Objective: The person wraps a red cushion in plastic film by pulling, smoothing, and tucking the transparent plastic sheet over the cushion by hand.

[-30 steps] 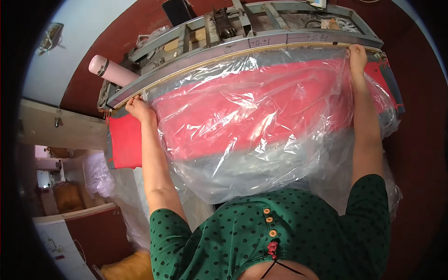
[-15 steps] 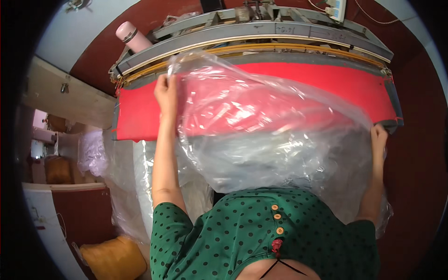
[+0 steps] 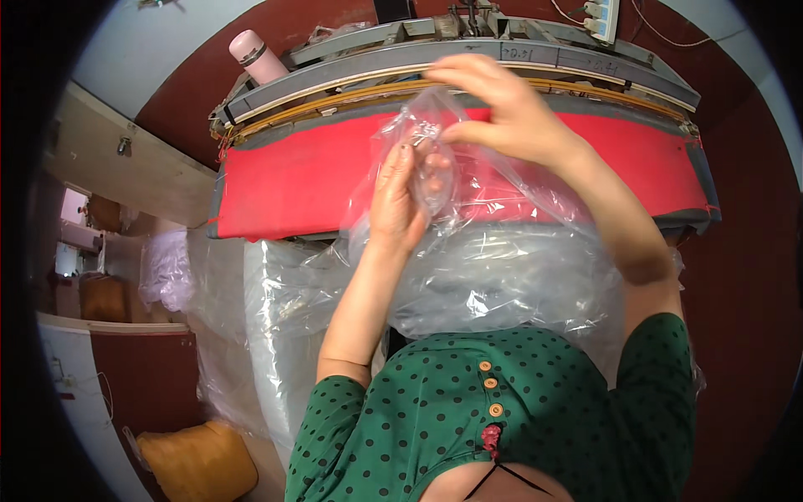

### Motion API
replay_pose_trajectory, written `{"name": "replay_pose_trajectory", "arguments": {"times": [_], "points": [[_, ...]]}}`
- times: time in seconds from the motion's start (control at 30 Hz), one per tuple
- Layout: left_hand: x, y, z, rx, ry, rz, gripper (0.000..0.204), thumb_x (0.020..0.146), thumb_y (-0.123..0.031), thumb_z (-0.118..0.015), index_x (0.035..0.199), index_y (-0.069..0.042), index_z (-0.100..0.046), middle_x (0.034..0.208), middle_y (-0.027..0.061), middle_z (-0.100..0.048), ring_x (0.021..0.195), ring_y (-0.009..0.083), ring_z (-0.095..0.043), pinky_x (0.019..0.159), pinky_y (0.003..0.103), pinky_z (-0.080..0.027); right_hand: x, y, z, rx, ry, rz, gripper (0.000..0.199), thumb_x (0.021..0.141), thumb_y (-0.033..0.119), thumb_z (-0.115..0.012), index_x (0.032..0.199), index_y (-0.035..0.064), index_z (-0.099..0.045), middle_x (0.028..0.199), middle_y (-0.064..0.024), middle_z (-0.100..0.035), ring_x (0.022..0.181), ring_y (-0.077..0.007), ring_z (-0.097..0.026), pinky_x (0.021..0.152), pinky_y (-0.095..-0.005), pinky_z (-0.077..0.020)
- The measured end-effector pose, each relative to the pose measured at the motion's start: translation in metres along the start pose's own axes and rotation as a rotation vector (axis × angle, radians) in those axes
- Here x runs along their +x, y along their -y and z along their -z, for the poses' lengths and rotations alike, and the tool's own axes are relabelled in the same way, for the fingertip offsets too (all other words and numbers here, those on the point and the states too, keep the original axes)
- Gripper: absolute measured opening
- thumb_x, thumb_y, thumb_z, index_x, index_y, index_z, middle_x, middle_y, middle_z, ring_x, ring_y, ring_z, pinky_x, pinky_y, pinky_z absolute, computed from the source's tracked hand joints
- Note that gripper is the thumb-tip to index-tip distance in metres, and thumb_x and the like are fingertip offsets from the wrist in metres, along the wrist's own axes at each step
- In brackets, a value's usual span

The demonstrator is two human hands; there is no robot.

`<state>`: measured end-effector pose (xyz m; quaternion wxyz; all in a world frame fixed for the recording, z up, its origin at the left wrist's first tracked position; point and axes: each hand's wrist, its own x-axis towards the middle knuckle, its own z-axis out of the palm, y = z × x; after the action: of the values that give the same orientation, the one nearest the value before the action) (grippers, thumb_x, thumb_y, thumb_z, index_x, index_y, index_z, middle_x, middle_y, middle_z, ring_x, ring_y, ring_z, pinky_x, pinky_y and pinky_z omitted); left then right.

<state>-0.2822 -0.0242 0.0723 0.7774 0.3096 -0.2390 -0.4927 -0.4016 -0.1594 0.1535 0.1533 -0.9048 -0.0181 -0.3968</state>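
Gripping crinkled clear plastic film (image 3: 493,259), the left hand (image 3: 397,201) seemingly supports its gathered part above the long red, grey-edged pad (image 3: 293,188), the right hand (image 3: 510,113) open nearby.

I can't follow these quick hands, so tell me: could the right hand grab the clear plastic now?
Probably yes: the right hand looks open, close beside the plastic bunched around the left hand's fingers, and nothing solid seems to stand between.
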Motion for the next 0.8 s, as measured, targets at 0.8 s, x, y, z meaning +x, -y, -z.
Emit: {"name": "replay_pose_trajectory", "arguments": {"times": [0.8], "points": [[-0.026, -0.204, 0.195, 2.072, -0.897, -1.037, 0.021, 0.075, -0.014, -0.058, 0.09, 0.0, -0.059, 0.086, 0.0169, -0.06, 0.075, 0.0306, -0.057, 0.067, 0.037, -0.044, -0.299, -0.216, 0.219, -0.867, -0.728, -0.934, 0.031, 0.085, 0.032, -0.047, 0.094, 0.005, -0.06, 0.086, -0.0123, -0.063, 0.078, -0.0256, -0.059, 0.07, -0.033, -0.0444]]}}
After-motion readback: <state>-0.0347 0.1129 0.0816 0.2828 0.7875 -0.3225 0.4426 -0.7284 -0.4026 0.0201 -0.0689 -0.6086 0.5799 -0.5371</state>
